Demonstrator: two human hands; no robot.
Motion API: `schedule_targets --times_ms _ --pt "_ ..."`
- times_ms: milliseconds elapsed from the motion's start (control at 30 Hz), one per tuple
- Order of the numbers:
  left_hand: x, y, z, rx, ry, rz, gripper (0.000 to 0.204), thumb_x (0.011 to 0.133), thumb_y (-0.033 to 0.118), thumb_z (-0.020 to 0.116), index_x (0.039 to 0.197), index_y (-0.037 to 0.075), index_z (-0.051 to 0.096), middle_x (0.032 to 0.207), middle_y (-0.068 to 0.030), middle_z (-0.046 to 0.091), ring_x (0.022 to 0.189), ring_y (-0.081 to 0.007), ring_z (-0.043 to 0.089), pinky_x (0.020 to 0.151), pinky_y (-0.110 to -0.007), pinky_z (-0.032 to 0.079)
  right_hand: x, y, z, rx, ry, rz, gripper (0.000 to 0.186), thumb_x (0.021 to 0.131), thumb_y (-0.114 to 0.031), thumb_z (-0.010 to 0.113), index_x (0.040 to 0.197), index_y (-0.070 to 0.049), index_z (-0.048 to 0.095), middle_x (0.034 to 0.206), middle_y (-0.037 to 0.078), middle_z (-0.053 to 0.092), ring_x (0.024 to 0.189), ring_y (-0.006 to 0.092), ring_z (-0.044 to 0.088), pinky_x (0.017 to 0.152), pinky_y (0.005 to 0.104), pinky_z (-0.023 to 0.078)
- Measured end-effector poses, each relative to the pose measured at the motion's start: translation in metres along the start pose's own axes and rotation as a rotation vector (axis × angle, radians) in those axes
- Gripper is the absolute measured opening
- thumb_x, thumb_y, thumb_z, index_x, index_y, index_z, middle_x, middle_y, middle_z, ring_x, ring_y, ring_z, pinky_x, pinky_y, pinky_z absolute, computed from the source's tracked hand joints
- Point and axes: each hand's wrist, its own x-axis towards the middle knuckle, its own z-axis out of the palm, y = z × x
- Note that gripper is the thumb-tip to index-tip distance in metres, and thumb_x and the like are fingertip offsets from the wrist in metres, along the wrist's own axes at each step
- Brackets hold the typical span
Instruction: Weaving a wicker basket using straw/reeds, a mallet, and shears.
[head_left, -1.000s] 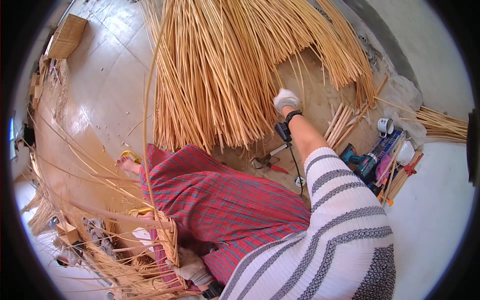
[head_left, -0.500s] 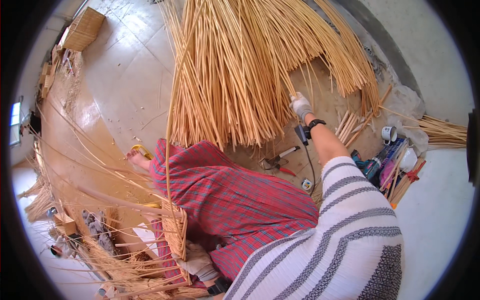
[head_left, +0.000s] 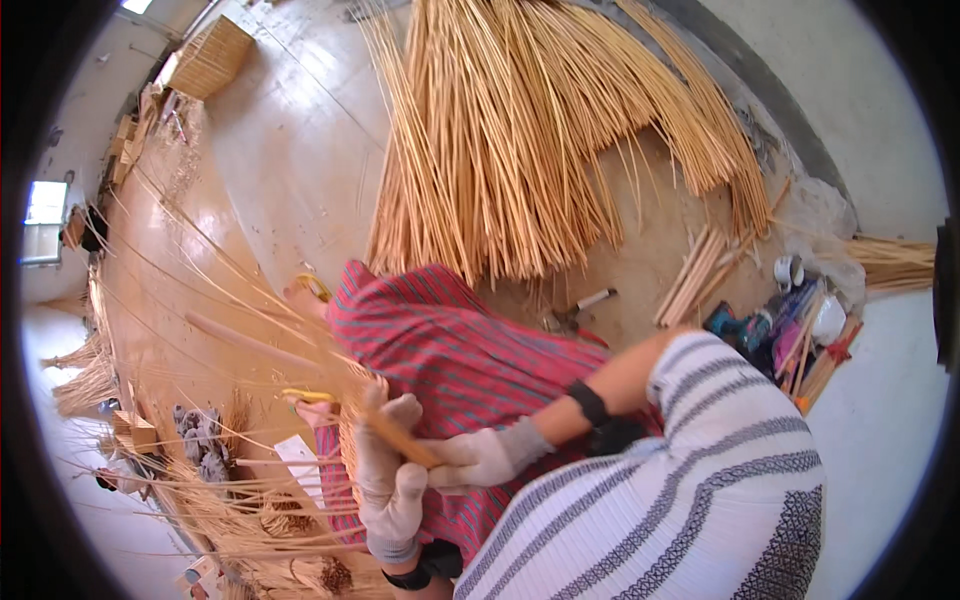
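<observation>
Both my hands wear pale knit gloves and meet above my lap, over a red checked cloth (head_left: 430, 320). My right hand (head_left: 480, 458) pinches the near end of a long rattan cane (head_left: 385, 425), which is smeared by motion. My left hand (head_left: 385, 490) is raised at that end, fingers and thumb apart, with the cane crossing in front of its palm. Behind the left hand is a partly woven basket (head_left: 348, 440), mostly hidden, its long stakes (head_left: 240, 340) fanning out to the left.
A broad spread of loose canes (head_left: 500, 150) covers the floor ahead. Short thick sticks (head_left: 692, 275), a teal power tool (head_left: 735, 325) and a white mug (head_left: 788, 270) lie at the right. Partly covered hand tools (head_left: 565, 318) rest beyond my knee. A finished-looking box basket (head_left: 210, 58) stands far left.
My right hand has left the cane pile and come back to my lap with a cane. My left hand has lifted from the basket's lower edge to meet it. The view has shifted slightly.
</observation>
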Motion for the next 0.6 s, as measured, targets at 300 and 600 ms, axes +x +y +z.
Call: schedule_targets --times_ms 300,600 --pt "-0.050 0.021 -0.042 -0.616 0.544 0.487 0.023 0.110 0.036 0.043 0.104 0.014 0.047 0.060 0.0010 0.034 0.052 -0.0109 0.032 0.049 -0.029 0.033 -0.007 -0.089 -0.092 -0.919 0.423 -0.273 0.026 0.099 -0.028 0.058 0.114 -0.012 0.072 0.110 0.018 0.072 0.103 0.0332 0.069 0.093 0.0420 0.055" --pt "-0.058 -0.058 -0.014 -0.974 0.568 0.125 0.022 0.103 0.037 0.058 0.121 0.026 0.056 0.071 0.0039 0.047 0.060 -0.0123 0.039 0.060 -0.032 0.037 -0.190 0.112 -0.270 -1.917 0.774 1.378 0.089 0.082 -0.060 0.067 0.155 -0.015 0.042 0.157 0.012 0.044 0.144 0.0325 0.039 0.113 0.0589 0.027"
